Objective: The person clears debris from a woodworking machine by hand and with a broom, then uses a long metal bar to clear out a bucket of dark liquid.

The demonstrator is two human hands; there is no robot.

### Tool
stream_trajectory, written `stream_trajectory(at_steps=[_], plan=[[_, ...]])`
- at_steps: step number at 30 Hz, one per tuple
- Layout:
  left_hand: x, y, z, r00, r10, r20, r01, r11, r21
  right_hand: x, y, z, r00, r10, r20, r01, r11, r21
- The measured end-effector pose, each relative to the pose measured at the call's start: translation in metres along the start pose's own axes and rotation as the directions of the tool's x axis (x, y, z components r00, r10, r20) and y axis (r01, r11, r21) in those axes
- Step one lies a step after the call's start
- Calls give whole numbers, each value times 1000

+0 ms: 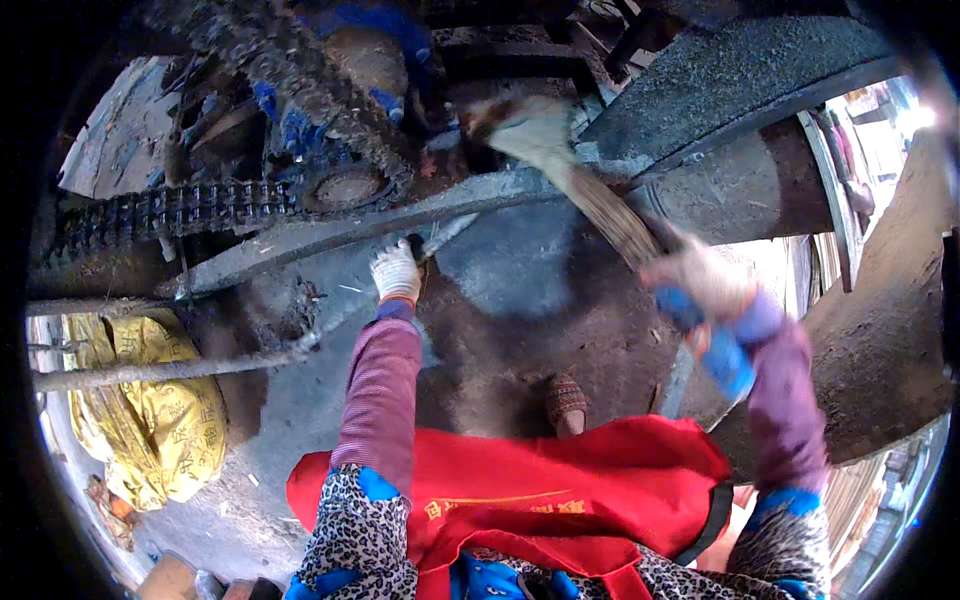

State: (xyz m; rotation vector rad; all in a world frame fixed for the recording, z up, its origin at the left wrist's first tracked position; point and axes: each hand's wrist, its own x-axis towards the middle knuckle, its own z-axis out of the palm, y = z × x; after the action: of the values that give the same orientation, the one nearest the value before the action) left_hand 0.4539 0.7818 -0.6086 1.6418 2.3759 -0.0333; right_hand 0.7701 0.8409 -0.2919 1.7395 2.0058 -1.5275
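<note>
My left hand [396, 272], in a white knitted glove, is closed at the front of the machine around a small black knob [415, 245]. A pale grey bar [450, 236] runs up and right from beside it. My right hand [705, 283], also gloved and smeared by motion, grips the near end of a pale wood-coloured strip [605, 212]. The strip widens toward its far end, which lies over the machine's edge; blur hides whether it is a board or a brush. Blue material [725, 362] shows at my right wrist.
A dirty chain [170, 215] and sprocket are at the far left, behind a curved metal rail [300, 237]. A bent pipe [200, 368] crosses above a yellow sack [165, 410]. A sloping metal plate [740, 90] stands at the far right. My red apron [560, 475] hangs below.
</note>
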Motion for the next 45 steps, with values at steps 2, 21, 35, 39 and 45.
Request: stream_trajectory(at_steps=[2,21,35,39,45], plan=[[-5,-3,18,988,153,-35,-153,988,18,-37,49,30,992,15,-121,43,885,463],[-89,101,-38,856,338,392,-54,812,-581,-106,270,227,965,187,-181,-208,972,-104],[-97,104,-43,844,408,348,-38,693,-720,110,186,219,914,18,-406,48,987,152],[-96,114,-48,839,401,369,-55,736,-674,173,168,204,866,-117,-486,203,971,129],[-94,93,-41,878,327,350,-40,777,-628,195,146,225,956,-276,-100,276,961,-16]])
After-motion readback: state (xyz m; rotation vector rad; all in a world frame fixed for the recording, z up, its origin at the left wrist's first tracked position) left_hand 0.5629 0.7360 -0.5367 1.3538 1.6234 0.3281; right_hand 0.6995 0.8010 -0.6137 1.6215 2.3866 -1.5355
